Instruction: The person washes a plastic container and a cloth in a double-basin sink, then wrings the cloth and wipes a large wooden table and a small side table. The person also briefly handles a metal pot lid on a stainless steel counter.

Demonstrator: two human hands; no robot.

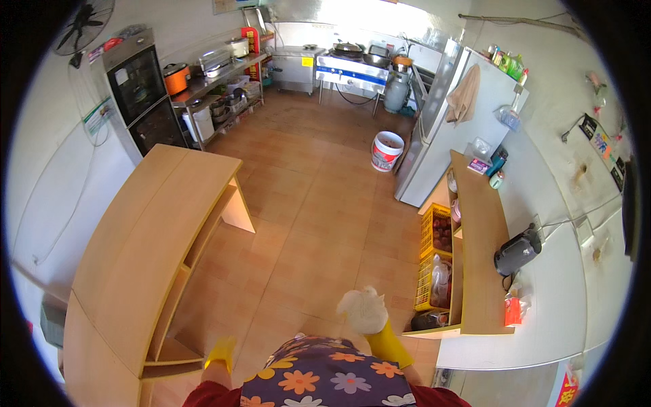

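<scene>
Two yellow-gloved hands: right hand (369, 319) bunched tight round white cloth (364, 306), held up over tiled floor (319, 203) near right desk (483, 244). Left hand (220, 353) hangs low beside left desk (146, 237), fingers unclear, can't tell. Best keep cloth wadded firm, no trailing ends.

- I stand on a brown tiled floor (319, 203) in a white-walled kitchen.
- Left of the floor runs my long wooden counter (142, 237).
- Right of it, a wooden shelf unit (481, 251), then a white fridge (441, 136).
- Beyond it, a steel stove (352, 68) under bright daylight.
</scene>
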